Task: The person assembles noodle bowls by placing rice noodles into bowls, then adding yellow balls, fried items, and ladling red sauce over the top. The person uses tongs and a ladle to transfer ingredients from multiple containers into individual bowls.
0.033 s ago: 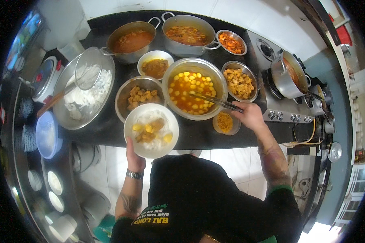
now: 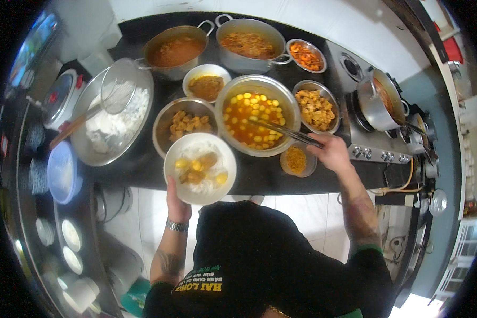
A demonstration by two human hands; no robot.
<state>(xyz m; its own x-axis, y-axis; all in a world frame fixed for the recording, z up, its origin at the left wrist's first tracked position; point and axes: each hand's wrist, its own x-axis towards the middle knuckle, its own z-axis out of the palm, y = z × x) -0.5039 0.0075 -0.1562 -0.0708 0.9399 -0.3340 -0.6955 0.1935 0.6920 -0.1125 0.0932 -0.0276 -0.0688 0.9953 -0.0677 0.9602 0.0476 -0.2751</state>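
Note:
My left hand (image 2: 178,202) grips the rim of a white bowl (image 2: 179,150), fingers mostly hidden beneath it. White noodles, several yellow egg-like balls and brown pieces lie in the bowl. My right hand (image 2: 332,152) is closed around dark metal tongs (image 2: 297,136). Their tips reach into a wide metal pot (image 2: 294,108) of orange broth, where many small yellow balls like quail eggs float; whether the tips grip one I cannot tell. Below the tongs stands a small tub of orange-yellow shreds (image 2: 296,160). Behind the white bowl is a metal bowl of brown chunks (image 2: 158,132).
A large metal basin (image 2: 79,151) of white noodles, with a wood-handled strainer (image 2: 98,108) over it, stands left. Two stew pots (image 2: 273,61) line the back. Bowls of shrimp (image 2: 306,56) and brown chunks (image 2: 315,109) are on the right, beside a stove (image 2: 371,151) bearing a pot.
The whole view has shifted slightly. My hands keep their places, the left on the bowl and the right on the tongs in the pot.

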